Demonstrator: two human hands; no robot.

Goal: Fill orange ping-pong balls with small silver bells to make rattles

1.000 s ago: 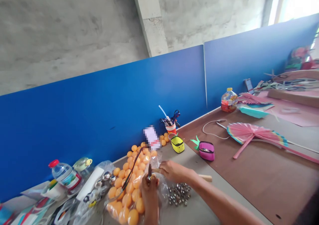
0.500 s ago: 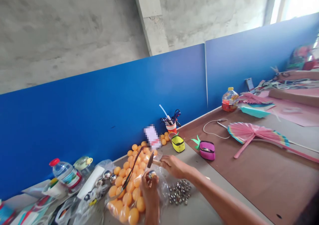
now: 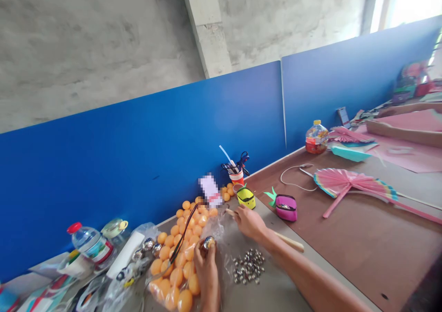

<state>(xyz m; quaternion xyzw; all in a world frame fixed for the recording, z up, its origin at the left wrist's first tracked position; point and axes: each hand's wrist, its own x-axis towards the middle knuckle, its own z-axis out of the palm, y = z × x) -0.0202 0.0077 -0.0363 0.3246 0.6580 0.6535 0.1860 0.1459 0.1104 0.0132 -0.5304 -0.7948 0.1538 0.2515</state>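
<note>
My left hand (image 3: 206, 268) pinches a shiny silver ball (image 3: 209, 242) upright in its fingertips, over the clear plastic bag of orange balls (image 3: 177, 275). My right hand (image 3: 247, 222) is closed around a hammer with a wooden handle (image 3: 290, 242). The handle passes behind my forearm, and the hammer's head is hard to make out beyond my fingers. A pile of small silver beads (image 3: 249, 266) lies on the grey table below my right forearm. A yellow pouch (image 3: 246, 198) stands just behind my right hand, and a purple pouch (image 3: 286, 208) with green leaves lies farther right.
A red-capped bottle (image 3: 91, 245) and bags with silver balls (image 3: 148, 244) crowd the left. By the blue partition (image 3: 148, 164) stands a cup of tools (image 3: 236, 178). A pink fan (image 3: 345, 183) and a yellow-capped jug (image 3: 316, 139) are right; another person's arms (image 3: 407, 130) reach in.
My right hand has drawn the hammer up and back, away from the silver ball. My left hand keeps the ball in nearly the same place. The other person's arms have shifted slightly.
</note>
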